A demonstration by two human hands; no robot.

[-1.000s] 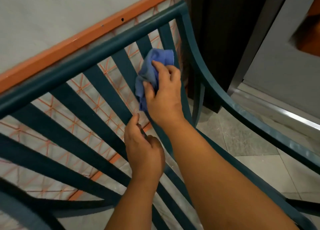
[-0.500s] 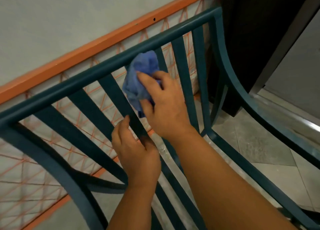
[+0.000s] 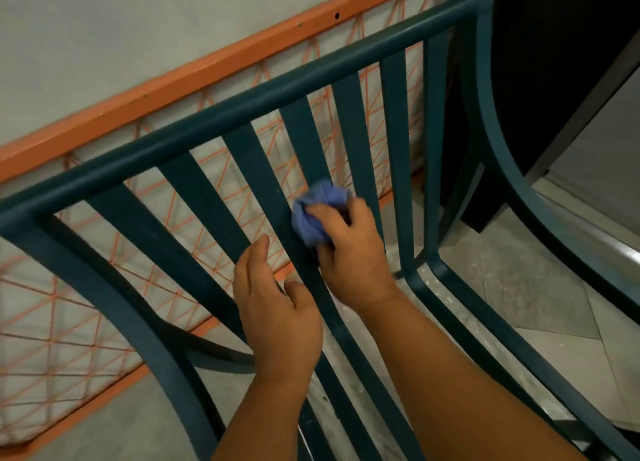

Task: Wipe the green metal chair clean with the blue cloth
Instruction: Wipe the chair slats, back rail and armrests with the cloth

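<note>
Green metal chair [image 3: 242, 110] stands on grey tiled floor [image 3: 519, 287] beside orange-trimmed wall [image 3: 138, 44].

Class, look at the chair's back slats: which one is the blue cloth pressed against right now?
The slat under the blue cloth, fourth from the chair's left corner. The right hand bunches the cloth on it; the left hand grips the same slat lower down.

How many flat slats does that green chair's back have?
7 slats run in a row from left to right under the top rail; the hands cover parts of the middle ones.
</note>
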